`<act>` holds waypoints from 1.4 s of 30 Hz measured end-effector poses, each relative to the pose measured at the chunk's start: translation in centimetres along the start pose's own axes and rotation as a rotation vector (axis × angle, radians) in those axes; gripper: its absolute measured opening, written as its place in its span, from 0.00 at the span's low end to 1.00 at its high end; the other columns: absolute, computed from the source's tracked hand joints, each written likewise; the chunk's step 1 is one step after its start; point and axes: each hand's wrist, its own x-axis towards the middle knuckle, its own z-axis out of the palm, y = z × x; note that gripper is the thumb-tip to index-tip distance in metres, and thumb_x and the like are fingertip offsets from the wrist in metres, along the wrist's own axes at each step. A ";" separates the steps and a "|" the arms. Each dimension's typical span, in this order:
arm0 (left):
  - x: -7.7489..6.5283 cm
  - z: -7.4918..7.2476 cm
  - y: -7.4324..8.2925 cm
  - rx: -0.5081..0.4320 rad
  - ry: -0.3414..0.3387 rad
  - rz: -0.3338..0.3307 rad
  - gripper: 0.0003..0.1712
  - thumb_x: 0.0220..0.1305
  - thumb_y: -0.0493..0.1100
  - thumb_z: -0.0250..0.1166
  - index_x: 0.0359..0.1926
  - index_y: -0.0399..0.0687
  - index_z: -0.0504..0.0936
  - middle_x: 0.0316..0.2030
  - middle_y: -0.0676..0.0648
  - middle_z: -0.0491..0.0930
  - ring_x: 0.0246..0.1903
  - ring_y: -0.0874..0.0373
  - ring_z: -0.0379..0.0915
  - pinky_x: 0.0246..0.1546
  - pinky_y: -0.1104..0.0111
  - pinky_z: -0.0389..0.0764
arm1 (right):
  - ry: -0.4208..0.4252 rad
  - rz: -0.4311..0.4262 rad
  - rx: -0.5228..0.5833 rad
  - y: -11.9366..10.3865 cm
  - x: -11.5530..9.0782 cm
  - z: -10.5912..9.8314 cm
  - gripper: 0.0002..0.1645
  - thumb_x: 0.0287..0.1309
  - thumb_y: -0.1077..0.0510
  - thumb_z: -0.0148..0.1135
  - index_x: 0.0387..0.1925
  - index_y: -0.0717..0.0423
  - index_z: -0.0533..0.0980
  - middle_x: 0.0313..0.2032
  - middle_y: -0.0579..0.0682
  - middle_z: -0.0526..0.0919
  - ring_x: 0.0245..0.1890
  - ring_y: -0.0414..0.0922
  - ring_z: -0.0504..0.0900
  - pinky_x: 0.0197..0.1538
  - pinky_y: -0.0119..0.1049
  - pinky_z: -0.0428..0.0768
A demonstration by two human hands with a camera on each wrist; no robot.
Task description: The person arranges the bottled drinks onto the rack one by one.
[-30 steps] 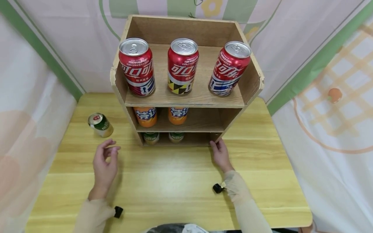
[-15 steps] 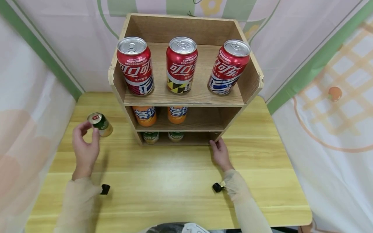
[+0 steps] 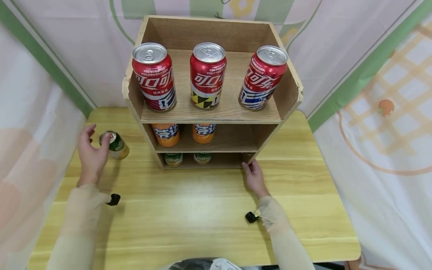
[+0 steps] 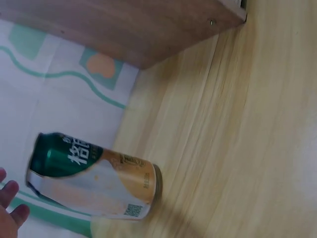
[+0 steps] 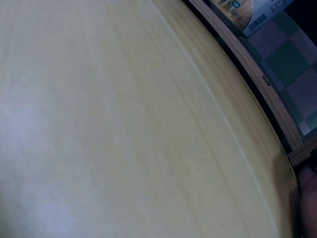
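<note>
A green and gold drink can (image 3: pixel 116 146) stands upright on the table, left of the small wooden shelf (image 3: pixel 212 122). My left hand (image 3: pixel 92 152) is at the can's left side, thumb and fingers spread; the thumb overlaps the can's top in the head view. Fingertips (image 4: pixel 9 193) show just beyond the can's top in the left wrist view, apart from it there. My right hand (image 3: pixel 255 180) holds the shelf's lower right front corner, thumb at the front and the other fingers partly hidden along the side. Only a bit of that hand shows in the right wrist view.
Three red cola cans (image 3: pixel 207 77) stand on the top level. Two orange cans (image 3: pixel 204 134) are on the middle level, at left and centre. Below them are two green cans (image 3: pixel 202 158). The wood-grain table (image 3: pixel 189 213) is bordered by patterned cloth (image 3: pixel 378 142).
My left hand has moved left and forward, from in front of the green can to its left side, its fingers spreading. The right hand stays at the shelf corner.
</note>
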 end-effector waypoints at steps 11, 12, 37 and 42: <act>1.6 1.0 -2.1 -0.093 -0.128 -0.109 0.35 0.70 0.44 0.65 0.74 0.44 0.65 0.72 0.42 0.63 0.70 0.49 0.58 0.74 0.59 0.61 | 0.008 -0.018 0.027 -0.1 0.0 0.1 0.17 0.74 0.68 0.52 0.56 0.79 0.69 0.56 0.75 0.77 0.60 0.67 0.76 0.56 0.19 0.74; 1.6 1.1 -2.2 -0.095 -0.135 -0.120 0.36 0.69 0.43 0.66 0.74 0.44 0.64 0.72 0.42 0.63 0.70 0.49 0.58 0.73 0.61 0.61 | 0.010 -0.016 0.025 -0.1 0.0 0.1 0.16 0.74 0.68 0.52 0.56 0.79 0.69 0.56 0.75 0.77 0.60 0.66 0.76 0.56 0.19 0.74; 0.2 1.9 -4.6 -0.062 -0.193 -0.172 0.55 0.60 0.35 0.74 0.80 0.52 0.51 0.75 0.39 0.58 0.71 0.45 0.57 0.76 0.61 0.56 | 0.011 -0.007 0.024 0.0 0.1 0.1 0.17 0.74 0.68 0.51 0.58 0.79 0.69 0.57 0.75 0.76 0.60 0.66 0.76 0.56 0.21 0.75; -0.1 1.9 -5.0 -0.089 -0.198 -0.214 0.55 0.59 0.31 0.73 0.80 0.49 0.50 0.74 0.39 0.58 0.71 0.45 0.57 0.75 0.57 0.61 | -0.002 0.005 0.001 -0.2 -0.1 0.0 0.18 0.75 0.67 0.51 0.58 0.78 0.69 0.56 0.74 0.77 0.59 0.64 0.76 0.56 0.23 0.75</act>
